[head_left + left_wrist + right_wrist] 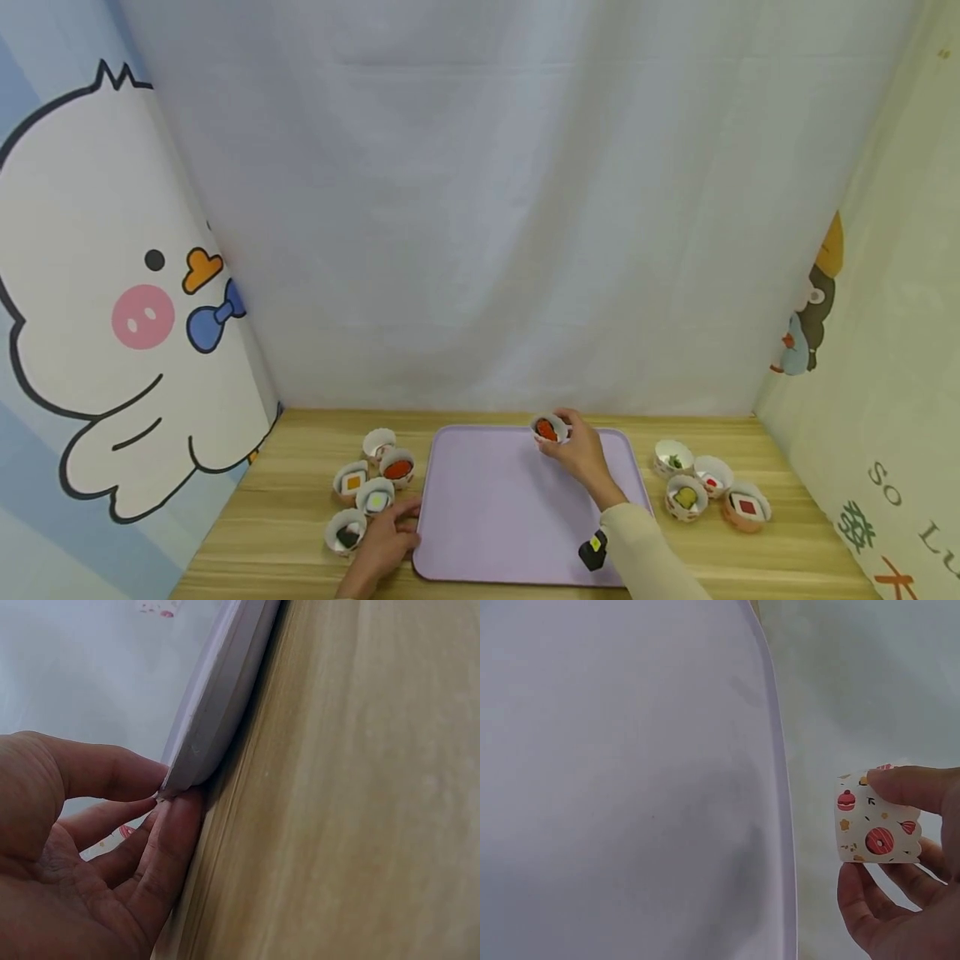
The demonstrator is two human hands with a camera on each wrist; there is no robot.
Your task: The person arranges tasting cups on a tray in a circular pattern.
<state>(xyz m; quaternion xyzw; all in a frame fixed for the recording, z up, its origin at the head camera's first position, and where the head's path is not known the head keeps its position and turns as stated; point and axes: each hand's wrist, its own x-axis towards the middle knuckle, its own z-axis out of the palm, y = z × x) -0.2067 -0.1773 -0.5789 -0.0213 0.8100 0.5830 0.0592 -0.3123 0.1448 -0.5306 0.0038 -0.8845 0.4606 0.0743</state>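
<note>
My right hand (581, 454) grips a paper baking cup (874, 817) with a scalloped rim and donut print. Inside that cup, in the head view, is a red-and-black piece (547, 430) like toy sushi. The cup is up over the far edge of a lilac tray (495, 508). At the tray's left edge, my left hand (387, 537) pinches the rim (199, 742), thumb on one side and fingers on the other. A black piece with a yellow top (594, 551) sits on the tray's near right part, beside the right sleeve.
Several paper cups (377, 498) with sushi-like pieces stand left of the tray, close to my left hand. Another group of filled cups (686, 498) stands to its right. The wooden table (277, 517) ends at a pale curtain (480, 250) behind; printed cloths hang at both sides.
</note>
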